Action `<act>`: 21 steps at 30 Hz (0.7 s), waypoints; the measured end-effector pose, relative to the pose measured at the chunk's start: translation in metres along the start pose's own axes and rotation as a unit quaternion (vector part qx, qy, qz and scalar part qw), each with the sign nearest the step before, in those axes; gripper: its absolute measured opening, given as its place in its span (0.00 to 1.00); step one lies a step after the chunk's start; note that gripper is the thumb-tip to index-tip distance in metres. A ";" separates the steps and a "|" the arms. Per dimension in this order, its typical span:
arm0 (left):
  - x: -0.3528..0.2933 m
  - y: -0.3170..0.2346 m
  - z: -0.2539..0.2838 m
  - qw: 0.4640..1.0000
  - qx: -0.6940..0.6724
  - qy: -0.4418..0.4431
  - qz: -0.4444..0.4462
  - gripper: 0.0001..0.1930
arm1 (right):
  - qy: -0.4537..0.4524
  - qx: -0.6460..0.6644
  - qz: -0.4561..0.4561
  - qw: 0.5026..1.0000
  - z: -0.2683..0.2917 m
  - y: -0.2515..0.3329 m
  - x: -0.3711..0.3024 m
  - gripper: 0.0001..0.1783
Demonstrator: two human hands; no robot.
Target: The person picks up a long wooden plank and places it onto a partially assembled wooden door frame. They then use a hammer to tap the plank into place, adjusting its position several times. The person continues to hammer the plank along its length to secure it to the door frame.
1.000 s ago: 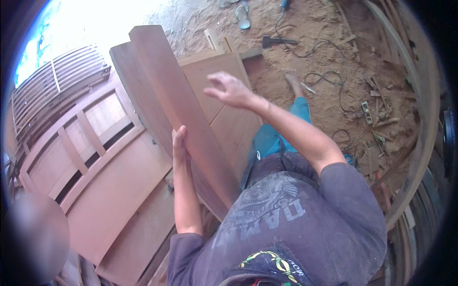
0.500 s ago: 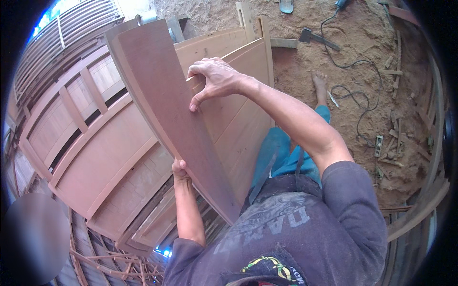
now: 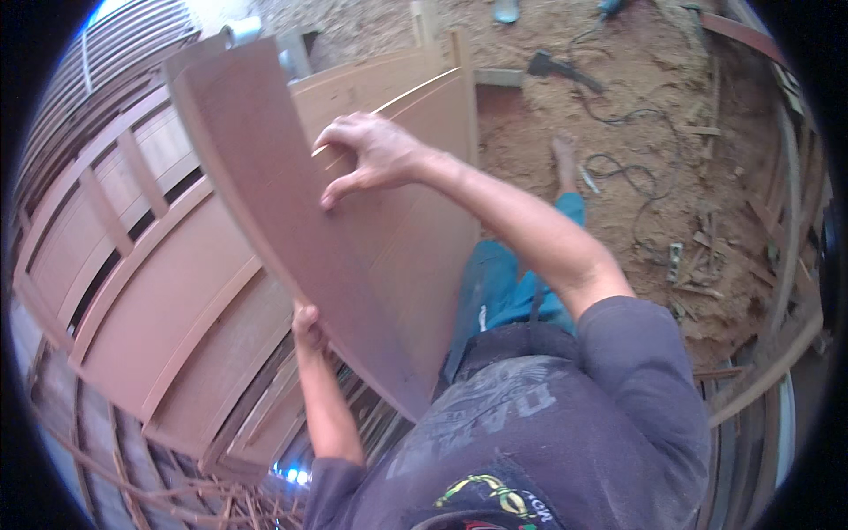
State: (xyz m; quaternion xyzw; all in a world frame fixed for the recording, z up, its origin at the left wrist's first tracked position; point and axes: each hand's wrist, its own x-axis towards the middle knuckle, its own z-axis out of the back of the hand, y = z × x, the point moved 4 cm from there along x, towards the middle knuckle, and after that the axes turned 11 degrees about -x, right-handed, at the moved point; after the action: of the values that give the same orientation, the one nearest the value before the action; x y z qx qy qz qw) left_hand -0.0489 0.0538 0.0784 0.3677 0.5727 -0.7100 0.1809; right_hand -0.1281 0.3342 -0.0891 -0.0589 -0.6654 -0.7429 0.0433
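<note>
A long reddish-brown wooden board (image 3: 256, 132) stands on edge before me, running from the upper left down to my waist. My left hand (image 3: 309, 329) is closed around its left edge, thumb showing and the other fingers hidden underneath. At the board's right edge, my right hand (image 3: 375, 155) is curved wide, thumb apart from the fingers. Its thumb tip rests on or just over the board's face, and a gap shows between thumb and forefinger. Right behind the board stands a pale wooden panel (image 3: 424, 194).
Slatted wooden panels (image 3: 168, 283) lean in a stack at left. On the sandy ground (image 3: 636, 150) at right are a hammer-like tool (image 3: 561, 69), a dark cable (image 3: 632, 172), a small level-like piece (image 3: 675, 262) and wood scraps. A bare foot (image 3: 565, 155) stands beyond the panel.
The whole scene has shifted left in the picture, as my view turned slightly. Both hands keep about the same places on the board.
</note>
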 end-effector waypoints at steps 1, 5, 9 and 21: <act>-0.008 -0.002 0.000 1.000 0.010 -0.011 0.001 0.37 | 0.002 -0.003 0.000 1.000 0.001 0.003 -0.001 0.46; -0.037 0.008 0.010 0.985 0.080 -0.153 -0.018 0.35 | -0.061 -0.024 0.030 0.997 0.004 0.004 -0.007 0.44; -0.019 0.002 -0.048 0.927 0.182 -0.305 -0.119 0.37 | -0.152 -0.026 -0.005 0.988 0.014 -0.062 -0.040 0.39; -0.116 0.018 0.053 0.832 0.274 -0.479 -0.057 0.43 | 0.042 -0.370 -0.237 0.897 0.121 -0.566 -0.237 0.33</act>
State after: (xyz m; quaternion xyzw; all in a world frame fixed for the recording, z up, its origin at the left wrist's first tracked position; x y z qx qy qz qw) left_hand 0.0235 -0.0199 0.1547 -0.0173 0.2164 -0.9339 0.2841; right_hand 0.0290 0.5136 -0.6675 0.1198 -0.3343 -0.9256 -0.1311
